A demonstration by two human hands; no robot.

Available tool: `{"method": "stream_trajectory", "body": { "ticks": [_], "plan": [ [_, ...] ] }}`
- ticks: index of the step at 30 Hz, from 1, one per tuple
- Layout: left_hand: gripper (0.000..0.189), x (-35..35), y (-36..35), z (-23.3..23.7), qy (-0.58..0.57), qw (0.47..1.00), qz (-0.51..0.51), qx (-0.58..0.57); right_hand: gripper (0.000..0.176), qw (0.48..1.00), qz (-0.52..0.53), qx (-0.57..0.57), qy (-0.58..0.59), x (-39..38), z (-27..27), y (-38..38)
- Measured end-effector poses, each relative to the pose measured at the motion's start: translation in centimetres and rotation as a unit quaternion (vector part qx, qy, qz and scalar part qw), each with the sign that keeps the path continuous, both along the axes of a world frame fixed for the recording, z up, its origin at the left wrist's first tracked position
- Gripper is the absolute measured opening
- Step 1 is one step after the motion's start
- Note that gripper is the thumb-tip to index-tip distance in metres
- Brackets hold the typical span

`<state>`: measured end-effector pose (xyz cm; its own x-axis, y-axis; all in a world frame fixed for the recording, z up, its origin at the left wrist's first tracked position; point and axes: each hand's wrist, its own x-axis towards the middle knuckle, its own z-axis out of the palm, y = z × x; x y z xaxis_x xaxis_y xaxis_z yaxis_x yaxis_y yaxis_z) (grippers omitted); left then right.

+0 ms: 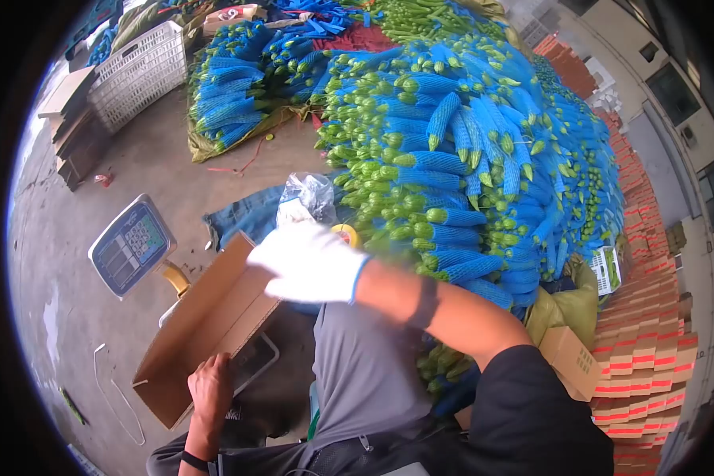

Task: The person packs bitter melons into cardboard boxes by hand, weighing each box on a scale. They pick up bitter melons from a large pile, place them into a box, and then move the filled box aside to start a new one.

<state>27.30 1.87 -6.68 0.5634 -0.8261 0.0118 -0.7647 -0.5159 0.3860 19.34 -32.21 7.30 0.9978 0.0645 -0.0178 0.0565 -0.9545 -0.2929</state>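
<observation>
An open cardboard box (pixel 206 333) stands tilted in front of me, at the left of my legs. Curled over its near edge are the fingers of my bare left hand (pixel 210 387). My right hand (pixel 308 262), in a white glove, is over the box's far end and blurred; its fingers do not show clearly. Just beyond it lies a clear plastic bag (pixel 309 194) on a blue cloth (pixel 250 208). A yellow roll of tape (pixel 346 234) shows beside the glove. Part of a metal-edged scale platform (pixel 258 357) is visible by the box.
A large heap of long green gourds in blue foam nets (pixel 444 166) rises ahead and right. The scale's display (pixel 133 244) stands left of the box. Stacked cartons (pixel 646 349) line the right side. A white plastic crate (pixel 139 75) stands at the back left.
</observation>
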Motion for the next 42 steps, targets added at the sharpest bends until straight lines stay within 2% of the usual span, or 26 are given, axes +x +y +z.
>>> {"method": "stream_trajectory", "body": {
  "ticks": [1, 2, 4, 5, 7, 9, 12, 13, 15, 17, 20, 24, 27, 31, 32, 33, 36, 37, 39, 41, 42],
  "plan": [
    [0.012, 0.3, -0.2, 0.2, 0.0, 1.0, -0.008, 0.019, 0.052, 0.997, -0.065, -0.006, 0.034, -0.3, 0.6, -2.5],
    [0.012, 0.5, -0.3, 0.2, 0.001, 0.999, -0.016, 0.039, 0.054, 0.987, -0.137, 0.073, 0.037, -1.4, 1.6, -4.9],
    [0.013, 0.8, -0.7, 0.1, 0.013, 0.998, -0.013, 0.056, 0.06, 0.964, -0.263, 0.047, 0.008, -3.9, -2.0, -11.1],
    [0.015, 0.8, -0.8, -0.2, 0.023, 0.997, -0.009, 0.074, 0.065, 0.948, -0.313, -0.056, -0.021, -5.3, -7.1, -15.2],
    [0.017, 1.0, -1.0, -0.9, 0.028, 0.995, -0.015, 0.096, 0.077, 0.898, -0.404, -0.137, 0.108, -7.0, -7.9, -19.8],
    [0.019, 1.1, -1.3, -1.4, 0.034, 0.992, -0.019, 0.118, 0.085, 0.866, -0.429, -0.233, 0.111, -8.2, -10.2, -24.6],
    [0.024, 1.1, -2.4, -1.0, 0.054, 0.992, -0.033, 0.109, 0.084, 0.849, -0.376, -0.37, 0.015, -9.2, -12.3, -29.8],
    [0.027, 1.0, -2.9, -0.5, 0.064, 0.991, -0.035, 0.111, 0.084, 0.851, -0.375, -0.368, 0.016, -8.3, -12.2, -30.5],
    [0.029, 1.1, -3.4, -0.3, 0.076, 0.989, -0.038, 0.118, 0.078, 0.875, -0.33, -0.336, 0.112, -7.2, -12.1, -31.6],
    [0.032, 1.2, -3.6, -0.7, 0.095, 0.987, -0.035, 0.124, 0.072, 0.88, -0.32, -0.342, 0.084, -6.5, -13.3, -31.6],
    [0.033, 1.4, -3.9, -1.3, 0.101, 0.984, -0.039, 0.145, 0.059, 0.856, -0.318, -0.402, 0.065, -6.3, -14.1, -31.7],
    [0.035, 1.7, -3.3, -2.3, 0.098, 0.982, -0.047, 0.156, 0.057, 0.867, -0.324, -0.374, 0.05, -6.6, -14.5, -32.4],
    [0.033, 1.6, -3.5, -1.6, 0.114, 0.978, -0.041, 0.171, 0.054, 0.887, -0.308, -0.339, 0.063, -7.8, -12.6, -31.7],
    [0.03, 1.0, -3.6, -1.0, 0.127, 0.979, -0.018, 0.156, 0.054, 0.918, -0.256, -0.296, -0.058, -10.4, -9.6, -29.8],
    [0.029, 0.8, -3.6, -0.9, 0.119, 0.982, -0.028, 0.145, 0.055, 0.925, -0.265, -0.265, -0.064, -10.4, -8.0, -28.8],
    [0.029, 0.7, -3.7, -1.0, 0.11, 0.984, -0.04, 0.133, 0.055, 0.931, -0.25, -0.238, -0.116, -10.8, -6.8, -28.0],
    [0.022, 0.4, -4.2, -0.9, 0.09, 0.986, -0.056, 0.128, 0.051, 0.916, -0.281, -0.193, -0.21, -10.3, -2.8, -24.5],
    [0.02, 0.0, -4.3, 0.1, 0.084, 0.986, -0.057, 0.134, 0.049, 0.921, -0.28, -0.16, -0.218, -9.8, -1.0, -22.7],
    [0.029, -0.4, -4.1, 0.1, 0.105, 0.979, -0.045, 0.171, 0.052, 0.926, -0.271, -0.129, -0.23, -8.6, 1.1, -20.2],
    [0.031, -1.1, -3.2, -0.8, 0.069, 0.986, -0.051, 0.146, 0.053, 0.932, -0.29, -0.025, -0.214, -7.1, 4.2, -15.9],
    [0.031, -1.1, -3.0, -0.6, 0.072, 0.986, -0.029, 0.148, 0.053, 0.939, -0.259, 0.008, -0.226, -6.2, 5.4, -13.9]
  ]
}}
